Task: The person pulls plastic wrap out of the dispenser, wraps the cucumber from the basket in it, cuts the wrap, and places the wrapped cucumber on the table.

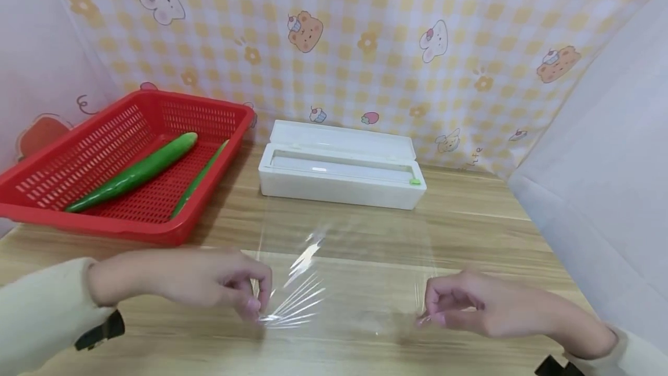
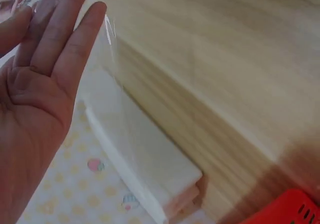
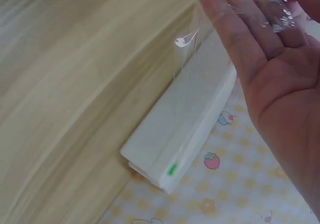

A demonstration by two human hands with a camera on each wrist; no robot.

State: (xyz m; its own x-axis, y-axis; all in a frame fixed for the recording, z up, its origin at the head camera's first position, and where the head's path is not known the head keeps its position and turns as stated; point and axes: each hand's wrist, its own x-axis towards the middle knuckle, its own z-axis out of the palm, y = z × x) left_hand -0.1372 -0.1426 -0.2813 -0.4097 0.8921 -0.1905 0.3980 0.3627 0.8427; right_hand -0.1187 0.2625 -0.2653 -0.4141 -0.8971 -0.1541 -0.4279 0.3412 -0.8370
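Observation:
A clear sheet of cling film [image 1: 355,283] stretches toward me from the white cling film dispenser [image 1: 339,185], whose lid [image 1: 341,139] stands raised at the back. My left hand [image 1: 209,280] pinches the film's near left corner, where bright creases fan out. At the near right corner, my right hand [image 1: 485,303] pinches the film between thumb and finger. A small green slider [image 1: 414,181] sits at the right end of the dispenser's front edge. In the right wrist view, film drapes over the fingers [image 3: 240,34].
A red plastic basket [image 1: 180,231] stands on the left with two long green cucumbers [image 1: 138,176] inside. The wooden table [image 1: 469,208] ends at a yellow checked cloth [image 1: 365,74] behind and a white panel [image 1: 600,190] on the right.

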